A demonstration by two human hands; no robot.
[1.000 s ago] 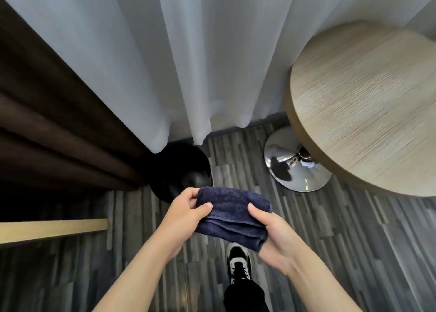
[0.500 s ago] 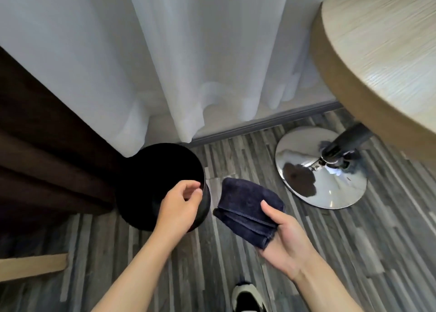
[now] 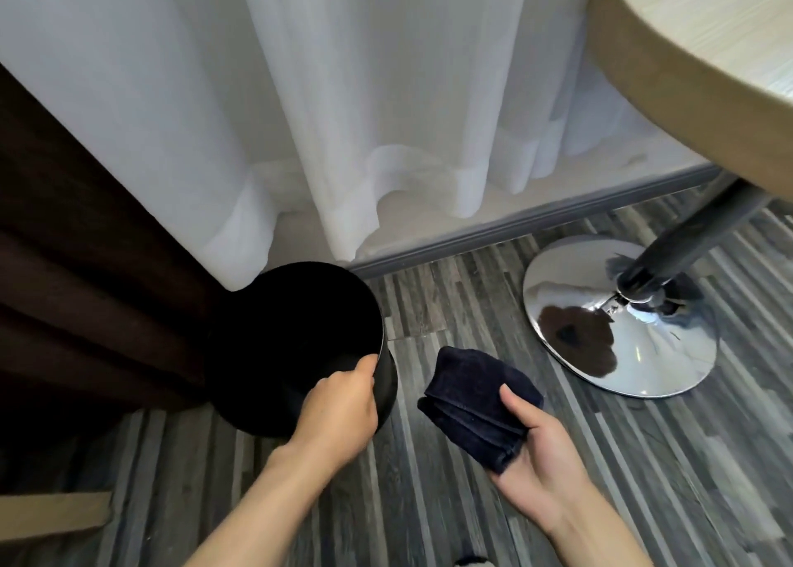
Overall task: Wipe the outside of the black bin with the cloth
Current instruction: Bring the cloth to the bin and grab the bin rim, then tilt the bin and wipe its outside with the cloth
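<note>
- Since half a second ago, the left hand point(image 3: 339, 399) has reached the black bin point(image 3: 296, 343), fingers now clamped on its near rim, likely to steady it.
- On the floor point(image 3: 472, 523) by the white curtain point(image 3: 343, 116), the bin stands upright.
- Just beside it, the right hand point(image 3: 536, 450) holds the folded cloth point(image 3: 467, 399), fingers closed around it, ready for wiping.

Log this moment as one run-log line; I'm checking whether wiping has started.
phase: pre-wipe | left hand: gripping rim of black bin | right hand: holding folded cloth | cloth-bin contact: none
</note>
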